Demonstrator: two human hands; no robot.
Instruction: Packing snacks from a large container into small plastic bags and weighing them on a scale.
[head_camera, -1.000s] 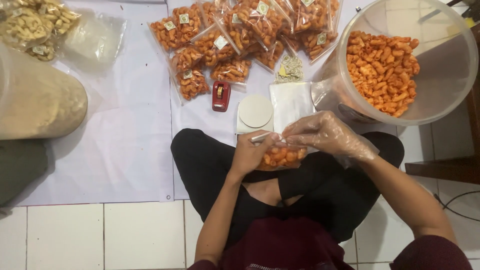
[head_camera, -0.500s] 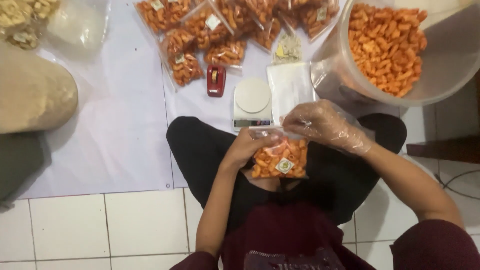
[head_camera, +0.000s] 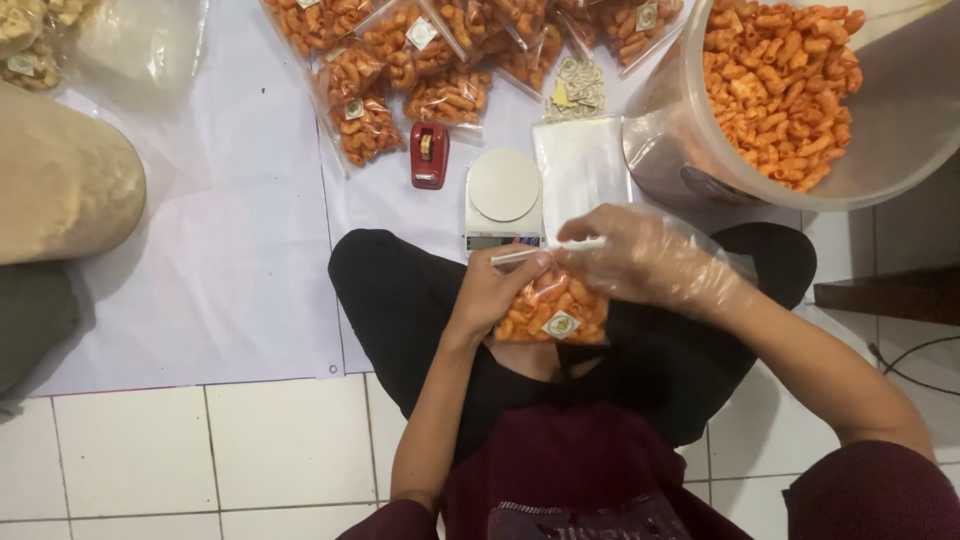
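Observation:
A small clear bag of orange curled snacks (head_camera: 548, 312), with a round sticker on it, hangs over my lap. My left hand (head_camera: 500, 290) pinches its top edge from the left. My right hand (head_camera: 640, 258), inside a loose clear plastic glove, grips the same top edge from the right. Just beyond the bag on the white sheet sits a small white kitchen scale (head_camera: 503, 200) with a round platform. A stack of flat clear bags (head_camera: 580, 170) lies beside the scale.
A big translucent tub of loose orange snacks (head_camera: 790, 80) stands at the upper right. Several filled snack bags (head_camera: 400, 60) lie at the top, with a red tape dispenser (head_camera: 429, 155) nearby. A large sack (head_camera: 60, 185) lies at the left. White floor tiles (head_camera: 250, 450) are in front.
The bag has come up from my lap into fuller view, its sticker now facing me. Both hands stay at its top edge, fingers working along it.

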